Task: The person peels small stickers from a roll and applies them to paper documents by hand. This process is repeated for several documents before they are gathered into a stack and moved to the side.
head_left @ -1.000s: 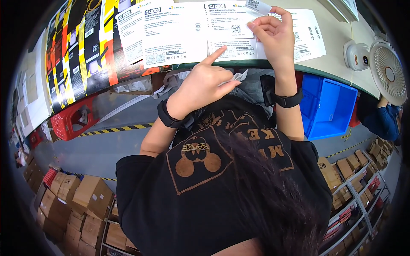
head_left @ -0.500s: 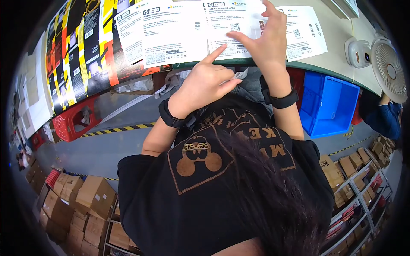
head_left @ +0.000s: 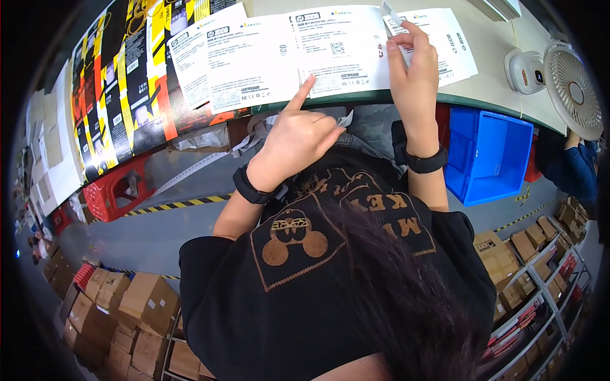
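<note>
Printed white sheets (head_left: 254, 70) lie overlapping in a row along the near edge of the table. My left hand (head_left: 298, 140) holds nothing. Its index finger is stretched out, with the tip on the lower left part of the printed sheet (head_left: 346, 54) in the middle, while its other fingers are curled and the thumb stands apart. Over the right edge of that sheet, my right hand (head_left: 413, 70) is closed in a pinch. A thin, pale grey strip (head_left: 390, 13) sticks up from its fingertips; whether it is a loose label or a lifted sheet edge I cannot tell.
Black, yellow and orange printed packaging (head_left: 127, 89) covers the table's left side. A white fan (head_left: 573, 92) stands at the right. Below the table edge are a blue crate (head_left: 489, 155) and a red stool (head_left: 117, 190). Cardboard boxes (head_left: 146, 295) fill shelves behind me. Another person's sleeve (head_left: 575, 168) shows far right.
My right hand's thumb and fingers have come together from a spread position and now pinch the pale strip. My left hand has shifted slightly left and down, its index finger still stretched out.
</note>
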The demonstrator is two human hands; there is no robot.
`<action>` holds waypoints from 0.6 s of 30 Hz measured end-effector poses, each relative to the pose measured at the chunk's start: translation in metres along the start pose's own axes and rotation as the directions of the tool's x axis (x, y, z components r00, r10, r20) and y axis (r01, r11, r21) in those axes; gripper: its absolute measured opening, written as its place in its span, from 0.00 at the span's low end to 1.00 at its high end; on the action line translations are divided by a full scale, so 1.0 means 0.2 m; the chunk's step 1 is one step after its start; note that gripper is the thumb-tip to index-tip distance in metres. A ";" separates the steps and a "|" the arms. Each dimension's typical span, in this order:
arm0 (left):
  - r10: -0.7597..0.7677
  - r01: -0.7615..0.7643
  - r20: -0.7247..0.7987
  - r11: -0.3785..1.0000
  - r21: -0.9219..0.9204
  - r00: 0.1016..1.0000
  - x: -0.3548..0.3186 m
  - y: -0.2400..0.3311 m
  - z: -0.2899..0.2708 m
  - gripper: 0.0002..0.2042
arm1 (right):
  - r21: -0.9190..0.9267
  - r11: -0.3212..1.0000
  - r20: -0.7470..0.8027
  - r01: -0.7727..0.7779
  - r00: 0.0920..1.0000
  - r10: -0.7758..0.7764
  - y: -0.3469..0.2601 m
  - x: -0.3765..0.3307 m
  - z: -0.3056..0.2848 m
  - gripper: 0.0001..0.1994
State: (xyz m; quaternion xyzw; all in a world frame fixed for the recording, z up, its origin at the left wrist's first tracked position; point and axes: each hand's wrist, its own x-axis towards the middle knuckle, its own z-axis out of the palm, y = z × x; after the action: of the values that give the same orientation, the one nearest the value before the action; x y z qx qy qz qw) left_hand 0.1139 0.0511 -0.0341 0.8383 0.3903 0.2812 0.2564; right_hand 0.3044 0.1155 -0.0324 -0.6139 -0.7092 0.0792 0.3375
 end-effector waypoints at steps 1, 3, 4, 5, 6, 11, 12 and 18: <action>0.002 -0.002 -0.001 1.000 0.000 1.000 0.00 0.00 0.00 0.12 | 0.017 1.000 0.024 -0.001 1.000 0.001 -0.01 -0.01 0.00 0.18; -0.002 0.002 0.005 1.000 0.006 1.000 0.00 0.00 0.00 0.12 | 0.033 0.999 0.046 -0.002 0.999 0.000 -0.02 -0.01 -0.01 0.18; -0.004 0.004 0.007 1.000 0.008 1.000 0.00 0.01 0.00 0.12 | 0.076 0.997 0.027 -0.003 1.000 0.001 -0.02 -0.02 -0.01 0.19; -0.001 0.001 0.006 1.000 0.009 1.000 0.00 0.01 0.00 0.12 | 0.119 0.993 0.008 -0.003 1.000 0.002 -0.03 -0.02 -0.02 0.20; -0.002 0.002 0.010 1.000 0.006 1.000 0.00 0.01 0.00 0.12 | 0.162 0.987 -0.011 -0.002 1.000 0.003 -0.04 -0.02 -0.02 0.22; 0.022 -0.022 0.008 1.000 -0.017 1.000 0.00 0.01 -0.01 0.12 | 0.646 0.708 0.064 -0.285 0.945 0.321 -0.13 0.03 -0.10 0.28; 0.028 -0.028 0.000 0.999 -0.020 1.000 -0.01 0.01 -0.01 0.12 | 0.693 0.669 0.042 -0.269 0.941 0.335 -0.06 0.06 -0.12 0.30; 0.072 -0.070 0.020 0.996 -0.063 0.997 0.02 0.04 -0.02 0.11 | 0.443 0.872 -0.164 -0.209 0.937 0.308 0.15 0.08 -0.35 0.25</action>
State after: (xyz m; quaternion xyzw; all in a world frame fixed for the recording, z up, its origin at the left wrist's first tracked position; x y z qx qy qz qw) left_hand 0.1173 0.0510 -0.0252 0.8464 0.3484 0.2926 0.2767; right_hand 0.3684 0.1159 0.0110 -0.6218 -0.5428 0.2026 0.5270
